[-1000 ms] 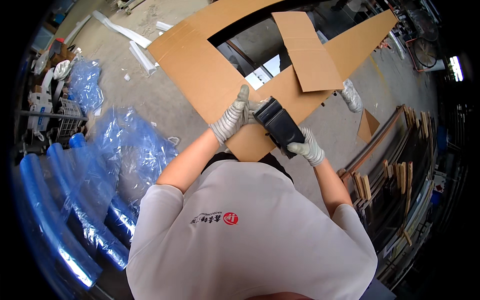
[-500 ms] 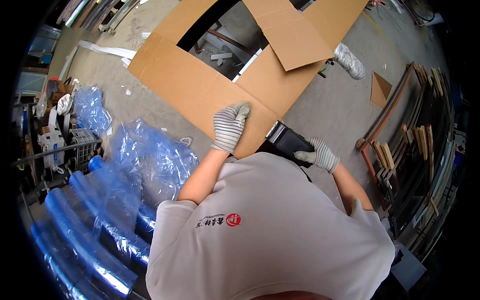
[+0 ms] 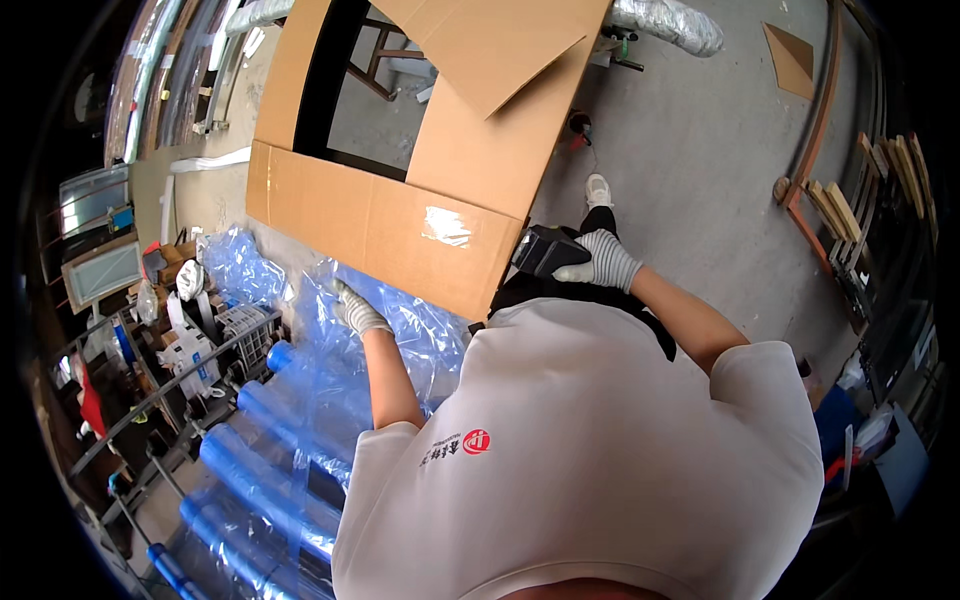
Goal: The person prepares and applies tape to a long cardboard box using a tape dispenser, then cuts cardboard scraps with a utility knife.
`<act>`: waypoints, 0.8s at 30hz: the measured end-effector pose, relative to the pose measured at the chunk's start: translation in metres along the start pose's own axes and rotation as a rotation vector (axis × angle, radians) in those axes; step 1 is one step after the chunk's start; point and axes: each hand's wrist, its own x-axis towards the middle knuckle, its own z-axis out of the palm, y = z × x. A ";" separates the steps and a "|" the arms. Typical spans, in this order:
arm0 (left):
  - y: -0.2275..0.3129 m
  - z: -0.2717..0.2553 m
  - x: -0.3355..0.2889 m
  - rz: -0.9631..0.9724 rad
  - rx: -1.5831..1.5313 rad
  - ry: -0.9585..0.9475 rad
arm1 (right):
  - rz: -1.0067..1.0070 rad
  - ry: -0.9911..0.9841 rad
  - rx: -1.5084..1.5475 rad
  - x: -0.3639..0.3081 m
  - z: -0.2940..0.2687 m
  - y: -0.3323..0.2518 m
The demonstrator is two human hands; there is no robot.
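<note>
My right hand (image 3: 600,260), in a striped grey-white knit glove, grips a black tape dispenser (image 3: 544,251) beside the near right corner of a large cardboard sheet (image 3: 350,195). On the sheet's near strip lies a shiny patch, apparently clear tape (image 3: 447,227). My left hand (image 3: 360,308), gloved the same way, is off the cardboard with its fingers stretched out. It hovers over or touches crumpled blue plastic film (image 3: 425,325); which of the two I cannot tell. Nothing shows in it.
The sheet has a large cut-out, and a loose cardboard flap (image 3: 500,50) lies across it. Blue film rolls (image 3: 265,480) lie at lower left, near a cluttered metal rack (image 3: 165,395). A wrapped silver roll (image 3: 665,25) is at the far side; wood-spaced frames (image 3: 835,210) stand right.
My left hand has come off the cardboard and moved left over the blue film, baring the shiny patch. My right hand still holds the dispenser, now tilted differently. The whole view has turned.
</note>
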 end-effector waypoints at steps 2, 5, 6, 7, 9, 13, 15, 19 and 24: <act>-0.050 -0.003 -0.022 -0.729 -0.371 -0.215 | -0.022 0.005 -0.077 0.002 0.004 0.008; -0.068 0.065 -0.128 -0.809 -0.432 -0.773 | -0.089 0.098 -0.020 -0.014 0.011 0.033; -0.074 0.074 -0.146 -0.942 -0.453 -0.896 | 0.046 0.048 -0.013 -0.027 0.004 0.028; -0.081 0.076 -0.157 -0.952 -0.462 -0.887 | 0.150 0.029 -0.117 -0.038 -0.003 0.027; -0.086 0.097 -0.165 -0.928 -0.558 -0.843 | 0.254 0.087 -0.190 -0.047 -0.011 0.050; -0.094 0.112 -0.171 -0.851 -0.759 -0.761 | 0.215 0.129 -0.156 -0.034 -0.012 0.057; -0.125 0.107 -0.148 -0.808 -0.764 -1.014 | 0.147 0.087 -0.090 0.006 -0.003 0.100; -0.127 0.107 -0.148 -0.886 -0.806 -0.955 | 0.193 0.025 -0.385 0.078 -0.003 0.039; -0.146 0.107 -0.135 -0.721 -0.780 -1.156 | 0.071 0.243 -0.183 0.089 0.034 -0.011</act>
